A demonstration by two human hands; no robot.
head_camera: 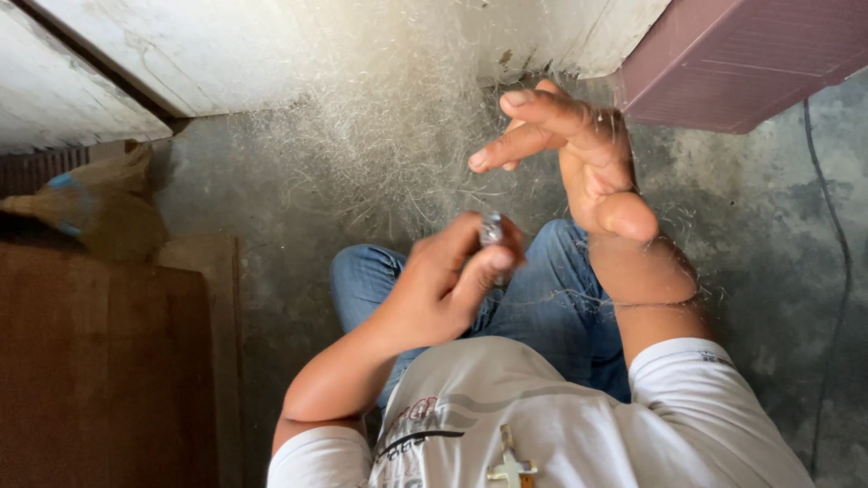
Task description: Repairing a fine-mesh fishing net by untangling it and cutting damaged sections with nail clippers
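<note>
Your left hand (448, 285) pinches a small metallic object (491, 229) between thumb and fingers above your knees. Your right hand (579, 154) is raised, fingers loosely spread, draped in fine fibres (389, 154) (most remain heaped on the floor (759, 226), seemingly unworked).

Two bare hands are seen: one left hand (443, 285) at the centre of the frame, one right hand (579, 154) in the upper middle. One small silvery object (491, 229) is pinched in the fingers of the left hand. One loose mass of pale fine fibres (380, 136) is spread across the upper centre. One brush (81, 212) is counted at the left edge, one reddish-brown panel (741, 54) at the upper right, one dark cable (836, 235) along the right edge, and one cross pendant (511, 465) at the bottom centre.
</note>
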